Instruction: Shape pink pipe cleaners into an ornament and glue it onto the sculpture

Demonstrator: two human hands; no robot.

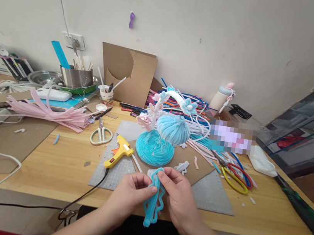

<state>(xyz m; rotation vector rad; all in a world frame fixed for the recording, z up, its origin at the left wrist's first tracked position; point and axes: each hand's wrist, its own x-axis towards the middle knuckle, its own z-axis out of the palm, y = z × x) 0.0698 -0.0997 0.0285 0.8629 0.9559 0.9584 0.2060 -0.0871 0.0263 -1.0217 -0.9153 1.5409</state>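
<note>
Between my two hands, over the table's front edge, hangs a bundle of blue pipe cleaners (150, 206), some straight and some wavy. My left hand (134, 192) pinches it from the left with thumb and fingers. From the right, my right hand (177, 192) grips its upper end, where a strand bends into a loop. Just beyond stands a pipe-cleaner lamp: a coiled turquoise base (154, 150), a white curved stem with flowers, and a pleated light-blue shade (174, 129) hanging from it. Left of the base lies a yellow glue gun (119, 151).
A grey cutting mat (213, 191) lies under cardboard. White-handled scissors (101, 135) and pink pipe cleaners (55, 111) are to the left. Yellow-and-red-handled tools (236, 179) lie right. A cardboard sheet (142, 68) leans on the wall; the glue gun's black cord (88, 193) drops over the front edge.
</note>
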